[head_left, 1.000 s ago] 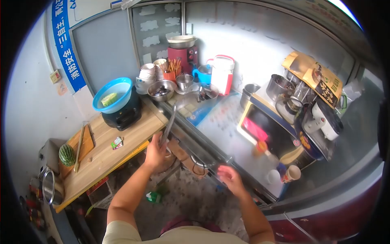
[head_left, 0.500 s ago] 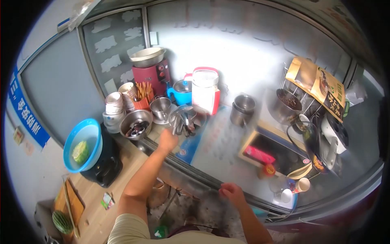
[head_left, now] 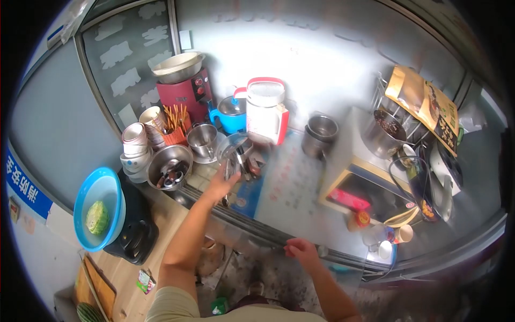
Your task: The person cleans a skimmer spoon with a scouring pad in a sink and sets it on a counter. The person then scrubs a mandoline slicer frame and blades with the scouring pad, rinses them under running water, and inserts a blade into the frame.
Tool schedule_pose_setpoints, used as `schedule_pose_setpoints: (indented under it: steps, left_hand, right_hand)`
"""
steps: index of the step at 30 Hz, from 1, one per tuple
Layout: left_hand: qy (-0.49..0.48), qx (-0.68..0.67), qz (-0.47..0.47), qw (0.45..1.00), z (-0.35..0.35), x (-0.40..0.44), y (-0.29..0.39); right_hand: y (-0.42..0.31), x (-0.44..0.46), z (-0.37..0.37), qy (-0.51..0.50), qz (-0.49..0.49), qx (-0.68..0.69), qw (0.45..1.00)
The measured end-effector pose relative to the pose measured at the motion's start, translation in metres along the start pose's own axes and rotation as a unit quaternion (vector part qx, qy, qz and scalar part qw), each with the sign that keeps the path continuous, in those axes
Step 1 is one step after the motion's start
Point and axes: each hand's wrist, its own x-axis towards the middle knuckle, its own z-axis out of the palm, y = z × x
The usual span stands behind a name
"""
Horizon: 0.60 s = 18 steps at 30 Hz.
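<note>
Two bare hands in view. Left hand [head_left: 220, 186]: fingertips at the near side of a clear bowl [head_left: 225, 144] with metal utensils [head_left: 238, 157], dark pieces [head_left: 254, 162] just right of them. Thumb set off from the fingers, a grey metal part showing between; too blurred to tell if it's pinched or only touched. So utensils are right at and just past the left fingertips. Right hand [head_left: 301, 251]: fingers loosely bent, nothing visible in them, over the near edge of the counter [head_left: 287, 201], well apart from the left one

Left of the left fingers: stainless mixing bowl [head_left: 155, 161] with dark-handled spoons [head_left: 173, 176] inside. Past the fingertips: steel cup [head_left: 202, 140] on a white saucer [head_left: 215, 155], then blue electric pot [head_left: 230, 121] and white jug with red handle [head_left: 265, 114]. Beyond and left: chopsticks [head_left: 176, 115] upright in an orange holder [head_left: 174, 137], stacked bowls [head_left: 134, 140] beside

Up from the right fingers: stacked steel pots [head_left: 321, 131]. Right of them: countertop oven [head_left: 370, 194], pink packet [head_left: 348, 199] at its front, red-lidded jar [head_left: 358, 220] near, paper cup [head_left: 403, 233] tilted further right
</note>
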Motion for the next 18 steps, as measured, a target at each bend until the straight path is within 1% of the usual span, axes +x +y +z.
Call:
schedule_pose_setpoints:
  steps: [1,2,5,6,9,10,11,12,13,15,18]
  left_hand:
    - [-0.019,-0.045,-0.032,0.998,0.001,-0.009,0.009]
    - [-0.037,-0.077,-0.057,0.995,0.002,-0.008,0.001]
    - [-0.01,-0.106,-0.089,0.99,0.005,0.009,-0.045]
    - [0.02,-0.135,-0.118,0.984,0.009,0.009,-0.051]
    - [0.066,-0.189,-0.086,0.976,0.012,0.005,-0.061]
    - [0.133,-0.062,-0.031,0.989,0.015,0.001,-0.066]
    - [0.196,0.065,0.029,0.978,0.02,-0.003,-0.069]
    - [0.253,0.188,0.094,0.944,0.03,-0.008,-0.066]
    - [0.337,0.234,0.213,0.887,0.048,-0.031,-0.042]
    - [0.358,0.223,0.349,0.837,0.092,-0.088,0.008]
    - [0.202,0.19,0.462,0.843,0.188,-0.182,0.046]
  right_hand:
    - [-0.001,-0.003,-0.001,0.003,-0.004,-0.002,1.0]
    - [-0.001,-0.007,-0.002,0.006,-0.007,-0.004,1.0]
    - [-0.002,-0.024,-0.013,0.023,-0.02,-0.001,1.0]
    - [-0.001,-0.031,-0.017,0.029,-0.024,0.002,0.999]
    - [0.005,-0.06,-0.032,0.059,-0.042,0.022,0.997]
    - [0.008,-0.072,-0.038,0.062,-0.051,0.026,0.996]
    - [0.012,-0.086,-0.046,0.066,-0.062,0.03,0.995]
    - [0.015,-0.1,-0.054,0.073,-0.075,0.036,0.994]
    - [0.018,-0.116,-0.061,0.082,-0.077,0.047,0.993]
    - [0.026,-0.153,-0.079,0.109,-0.084,0.069,0.988]
    - [0.059,-0.216,-0.111,0.151,-0.116,0.134,0.972]
